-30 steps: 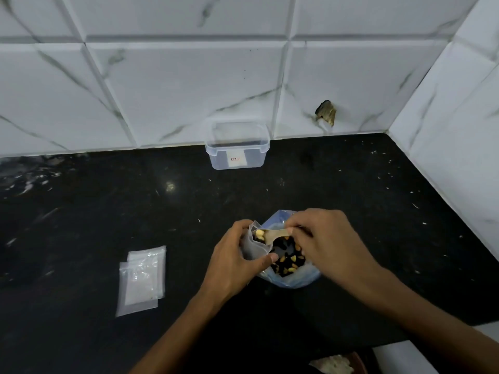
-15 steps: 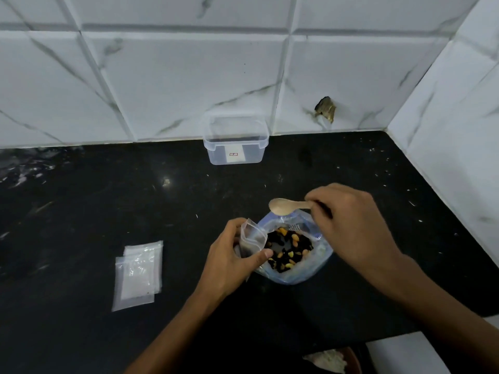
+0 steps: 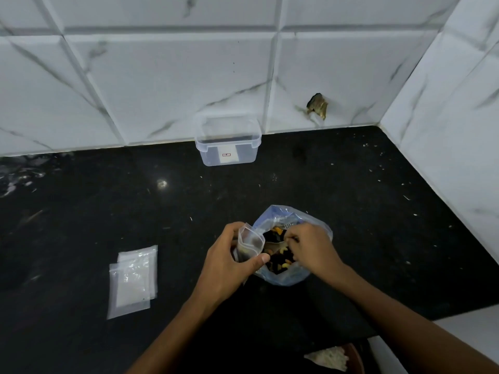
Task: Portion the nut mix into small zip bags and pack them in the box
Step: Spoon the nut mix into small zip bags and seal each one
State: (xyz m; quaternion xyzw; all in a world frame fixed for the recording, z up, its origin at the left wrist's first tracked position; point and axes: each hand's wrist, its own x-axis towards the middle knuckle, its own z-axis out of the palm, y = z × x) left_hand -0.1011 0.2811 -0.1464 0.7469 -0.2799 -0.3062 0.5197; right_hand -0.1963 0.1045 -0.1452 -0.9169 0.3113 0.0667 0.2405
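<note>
You're mid-scoop: your left hand point(image 3: 229, 261) pinches a small zip bag point(image 3: 251, 242) open while your right hand point(image 3: 310, 248), fingers curled, digs the spoon point(image 3: 272, 248) into the nut mix point(image 3: 279, 259). Next, tip it in; the box point(image 3: 228, 141) waits at twelve o'clock on the counter point(image 3: 108, 201).

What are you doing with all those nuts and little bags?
A person is scooping nut mix into little bags. The left hand holds a small zip bag open beside the big bag of nut mix. The right hand is down in the big bag, fingers curled as if gripping a spoon, though the spoon is mostly hidden. Two empty zip bags lie on the black counter, and the clear box by the wall looks empty.
</note>
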